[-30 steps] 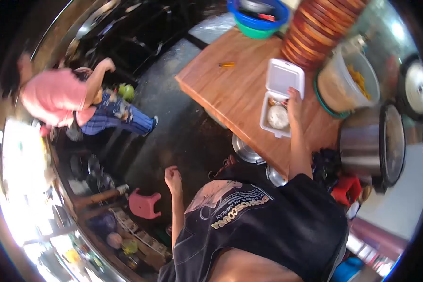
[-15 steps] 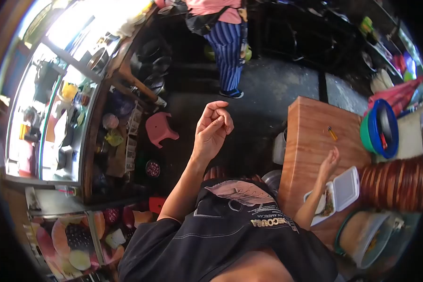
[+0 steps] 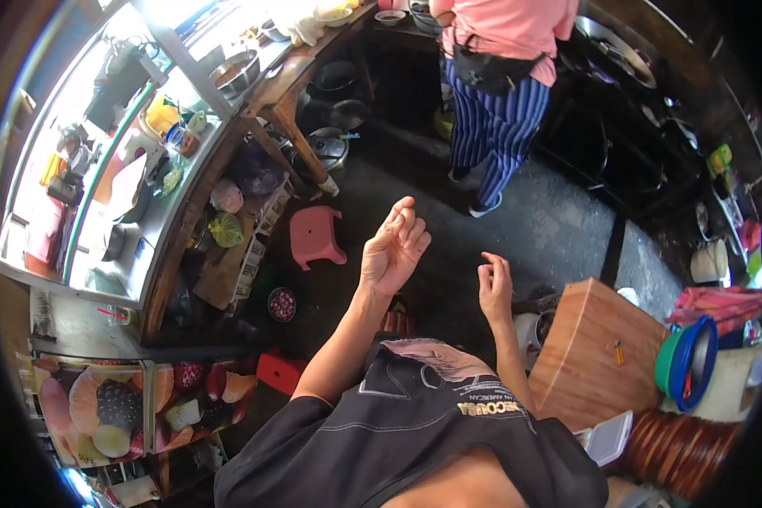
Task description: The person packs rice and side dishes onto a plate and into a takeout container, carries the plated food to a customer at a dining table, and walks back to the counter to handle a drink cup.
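Note:
My left hand (image 3: pixel 395 247) is raised in front of my chest above the dark floor, palm partly showing. Its fingers are curled and the thumb meets the index finger; anything pinched between them is too small to make out. Lower and to the right, my right hand (image 3: pixel 495 288) hangs in the air with its fingers stretched forward and nothing visible in it. A wooden table (image 3: pixel 597 351) stands close to the right of that hand. On the tabletop lies a small yellow lighter-like object (image 3: pixel 619 352). A white foam box (image 3: pixel 610 438) shows partly beside my right arm.
A pink stool (image 3: pixel 316 236) and a bowl of small reddish pieces (image 3: pixel 282 304) stand left on the floor. Ahead, a person in striped trousers (image 3: pixel 499 114) faces away. A glass display case (image 3: pixel 135 195) lines the left; blue and green basins (image 3: pixel 687 364) sit right.
My view has turned and moved forward. My right hand has left the area over the table and come forward beside it. My left hand stays raised with curled fingers. The other person has shifted.

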Tool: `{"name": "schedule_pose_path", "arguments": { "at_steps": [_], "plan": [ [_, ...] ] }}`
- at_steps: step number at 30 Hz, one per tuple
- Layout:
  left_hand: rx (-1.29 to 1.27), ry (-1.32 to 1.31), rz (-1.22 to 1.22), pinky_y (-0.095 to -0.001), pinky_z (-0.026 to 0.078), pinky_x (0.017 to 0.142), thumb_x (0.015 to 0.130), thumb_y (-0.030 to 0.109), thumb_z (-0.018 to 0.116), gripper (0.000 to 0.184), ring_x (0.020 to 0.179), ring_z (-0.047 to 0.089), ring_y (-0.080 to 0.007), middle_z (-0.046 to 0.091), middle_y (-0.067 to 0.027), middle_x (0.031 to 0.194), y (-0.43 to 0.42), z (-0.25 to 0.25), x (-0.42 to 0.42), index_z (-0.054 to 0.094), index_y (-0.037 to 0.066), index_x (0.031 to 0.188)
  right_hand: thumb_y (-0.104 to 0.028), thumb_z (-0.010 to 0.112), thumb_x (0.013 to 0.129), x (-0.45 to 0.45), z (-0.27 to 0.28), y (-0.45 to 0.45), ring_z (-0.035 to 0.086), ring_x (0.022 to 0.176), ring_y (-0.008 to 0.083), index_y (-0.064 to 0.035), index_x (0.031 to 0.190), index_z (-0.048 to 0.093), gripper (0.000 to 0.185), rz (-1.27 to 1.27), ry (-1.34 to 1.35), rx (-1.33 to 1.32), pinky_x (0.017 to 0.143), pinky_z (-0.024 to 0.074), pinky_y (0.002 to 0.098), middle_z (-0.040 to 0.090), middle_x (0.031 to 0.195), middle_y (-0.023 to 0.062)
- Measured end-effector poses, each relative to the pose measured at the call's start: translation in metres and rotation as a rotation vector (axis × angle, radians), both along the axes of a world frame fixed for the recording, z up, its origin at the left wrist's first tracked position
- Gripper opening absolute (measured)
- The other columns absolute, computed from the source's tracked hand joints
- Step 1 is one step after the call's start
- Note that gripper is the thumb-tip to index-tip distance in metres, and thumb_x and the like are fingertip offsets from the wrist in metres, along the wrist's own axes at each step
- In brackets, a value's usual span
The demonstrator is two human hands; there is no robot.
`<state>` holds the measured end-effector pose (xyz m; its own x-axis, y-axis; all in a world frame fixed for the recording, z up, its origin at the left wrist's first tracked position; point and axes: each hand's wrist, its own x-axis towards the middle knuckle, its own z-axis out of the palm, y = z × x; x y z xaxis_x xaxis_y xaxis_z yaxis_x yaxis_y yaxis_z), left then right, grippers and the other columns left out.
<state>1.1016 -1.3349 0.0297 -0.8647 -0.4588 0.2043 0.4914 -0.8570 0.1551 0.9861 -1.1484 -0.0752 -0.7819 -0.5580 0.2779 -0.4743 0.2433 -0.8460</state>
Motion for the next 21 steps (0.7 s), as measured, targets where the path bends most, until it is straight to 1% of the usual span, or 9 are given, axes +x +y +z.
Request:
{"name": "schedule_pose_path", "arguments": {
  "at_steps": [2,5,9,11,15,17,18,20,21],
  "plan": [
    [-0.015,-0.001,0.014,-0.0231,0.032,0.059,0.09,0.009,0.053,0.032,0.062,0.035,-0.0101,0.037,-0.0002,0.069,-0.035,-0.001,-0.004,0.046,-0.002,0.12,-0.013,0.052,0.092,-0.005,-0.002,-0.029,0.056,0.078,0.0179,-0.0006,0.113,0.054,0.024,0.056,0.015,0.032,0.064,0.0499,0.028,0.052,0.109,0.0125],
    [-0.197,-0.172,0.039,-0.0235,0.033,0.06,0.089,0.014,0.057,0.032,0.061,0.037,-0.0088,0.039,0.0014,0.07,-0.085,-0.003,-0.012,0.049,0.002,0.118,-0.012,0.051,0.093,-0.016,-0.007,-0.066,0.057,0.077,0.0179,-0.0005,0.113,0.054,0.023,0.048,-0.027,0.053,0.065,0.0505,0.0287,0.052,0.109,0.013],
    [-0.184,-0.184,0.045,-0.0231,0.032,0.058,0.088,0.015,0.059,0.031,0.059,0.037,-0.0088,0.04,0.0019,0.07,-0.135,-0.021,-0.007,0.05,0.003,0.116,-0.012,0.051,0.092,-0.032,-0.023,-0.097,0.059,0.078,0.0184,-0.0008,0.113,0.054,0.024,0.027,-0.023,0.078,0.066,0.0517,0.0293,0.053,0.108,0.014],
    [-0.255,-0.375,0.098,-0.0231,0.032,0.056,0.087,0.014,0.06,0.031,0.057,0.037,-0.0089,0.04,0.0022,0.069,-0.154,-0.031,-0.003,0.051,0.002,0.115,-0.013,0.052,0.091,-0.043,-0.03,-0.113,0.059,0.077,0.0198,-0.0008,0.112,0.054,0.024,0.017,-0.046,0.126,0.066,0.0517,0.0298,0.053,0.106,0.0143],
    [-0.298,-0.479,0.14,-0.0224,0.032,0.055,0.085,0.005,0.061,0.029,0.057,0.04,-0.0082,0.044,0.0027,0.069,-0.185,-0.052,0.006,0.051,0.002,0.112,-0.013,0.054,0.089,-0.069,-0.055,-0.141,0.06,0.077,0.0235,-0.0012,0.111,0.054,0.025,0.051,-0.067,0.236,0.069,0.0515,0.0324,0.054,0.105,0.0154],
    [-0.538,-0.788,0.239,-0.0247,0.035,0.053,0.084,0.005,0.061,0.028,0.056,0.043,-0.0086,0.044,0.0024,0.067,-0.202,-0.058,0.01,0.052,0.002,0.11,-0.012,0.057,0.086,-0.083,-0.065,-0.164,0.061,0.078,0.0254,-0.0018,0.11,0.055,0.026,0.127,-0.104,0.343,0.07,0.0519,0.0332,0.057,0.102,0.017],
    [-0.535,-0.792,0.256,-0.0247,0.035,0.053,0.084,0.005,0.061,0.028,0.056,0.043,-0.0086,0.044,0.0024,0.067,-0.209,-0.065,0.014,0.052,0.002,0.11,-0.012,0.057,0.086,-0.091,-0.069,-0.177,0.061,0.078,0.0254,-0.0018,0.11,0.055,0.026,0.143,-0.1,0.341,0.07,0.0519,0.0332,0.057,0.102,0.017],
    [-1.244,-1.257,0.51,-0.029,0.04,0.053,0.083,0.007,0.062,0.028,0.055,0.049,-0.0139,0.047,-0.0021,0.063,-0.223,-0.076,0.018,0.052,0.002,0.108,-0.012,0.058,0.084,-0.106,-0.078,-0.205,0.062,0.081,0.0274,-0.0022,0.11,0.055,0.028,0.288,-0.135,0.443,0.074,0.0512,0.0353,0.057,0.104,0.018],
    [-1.496,-1.411,0.579,-0.0321,0.043,0.055,0.08,0.01,0.065,0.03,0.055,0.053,-0.0201,0.051,-0.0077,0.062,-0.228,-0.072,0.021,0.052,0.003,0.105,-0.013,0.058,0.084,-0.114,-0.082,-0.221,0.062,0.085,0.0285,-0.0029,0.111,0.056,0.029,0.339,-0.153,0.502,0.076,0.0507,0.0364,0.057,0.105,0.0185]
  ]
}}
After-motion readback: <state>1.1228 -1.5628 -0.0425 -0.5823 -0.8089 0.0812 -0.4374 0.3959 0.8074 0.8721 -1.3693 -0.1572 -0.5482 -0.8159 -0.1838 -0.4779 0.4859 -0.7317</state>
